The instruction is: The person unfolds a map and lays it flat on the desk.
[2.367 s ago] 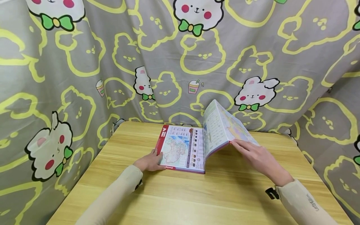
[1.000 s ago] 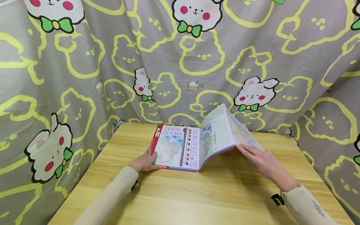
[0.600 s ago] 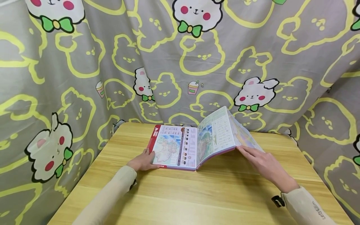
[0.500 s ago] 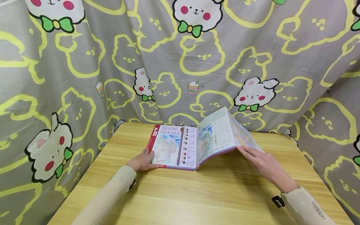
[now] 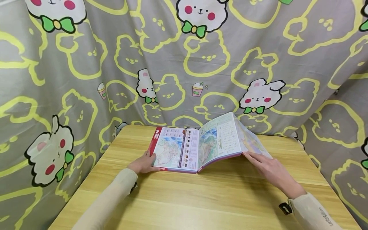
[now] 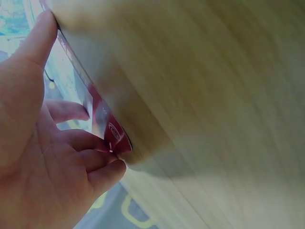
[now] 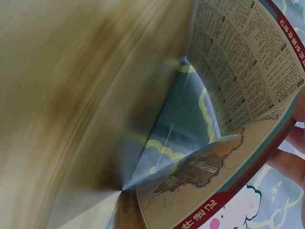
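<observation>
A folded map (image 5: 169, 150) with red edges and printed pictures lies partly opened on the wooden table. Its left panels are flat, while the middle panel (image 5: 221, 140) slopes up to a raised crease and another slants down behind it. My left hand (image 5: 142, 163) grips the near left corner; in the left wrist view the thumb is on one edge and bent fingers are at the red corner. My right hand (image 5: 273, 169) pinches the near edge by the raised crease. Fingers (image 7: 288, 167) show at the edge in the right wrist view, beside the map's printed underside (image 7: 238, 67); the thumb is mostly hidden.
The wooden table (image 5: 184, 201) extends around the map on all sides. A grey curtain (image 5: 172, 57) with yellow outlines and white cartoon rabbits hangs along the back and both sides, close to the table's far edge.
The map has slid left along with my left hand. My right hand has shifted right and slightly nearer, and the raised crease has come lower and farther right, spreading the panels wider.
</observation>
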`<state>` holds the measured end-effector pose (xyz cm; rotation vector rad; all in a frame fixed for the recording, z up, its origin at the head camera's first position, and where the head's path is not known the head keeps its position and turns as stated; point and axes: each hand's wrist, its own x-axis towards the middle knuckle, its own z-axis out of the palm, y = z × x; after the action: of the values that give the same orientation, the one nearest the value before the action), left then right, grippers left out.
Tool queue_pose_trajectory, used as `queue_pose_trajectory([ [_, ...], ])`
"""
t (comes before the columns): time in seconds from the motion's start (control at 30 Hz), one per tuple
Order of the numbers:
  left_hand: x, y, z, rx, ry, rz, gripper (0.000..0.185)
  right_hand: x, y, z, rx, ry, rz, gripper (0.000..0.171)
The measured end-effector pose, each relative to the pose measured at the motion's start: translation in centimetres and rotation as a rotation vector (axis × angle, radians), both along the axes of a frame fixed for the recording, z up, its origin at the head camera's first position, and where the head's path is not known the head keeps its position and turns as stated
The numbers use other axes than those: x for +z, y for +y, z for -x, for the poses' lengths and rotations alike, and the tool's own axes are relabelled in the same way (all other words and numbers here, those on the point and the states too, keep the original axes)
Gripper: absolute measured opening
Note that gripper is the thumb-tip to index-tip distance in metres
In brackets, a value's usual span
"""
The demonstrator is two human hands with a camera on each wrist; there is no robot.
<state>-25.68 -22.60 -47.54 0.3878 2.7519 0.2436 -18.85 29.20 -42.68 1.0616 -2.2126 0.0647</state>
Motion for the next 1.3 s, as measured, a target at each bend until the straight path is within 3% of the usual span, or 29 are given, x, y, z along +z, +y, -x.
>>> queue_pose_trajectory([
  [1.3, 0.1, -2.4, 0.5, 0.019, -0.014, -0.059, 0.087, -2.8, 1.6, 0.2, 0.006, -0.096, -0.032, 0.056],
])
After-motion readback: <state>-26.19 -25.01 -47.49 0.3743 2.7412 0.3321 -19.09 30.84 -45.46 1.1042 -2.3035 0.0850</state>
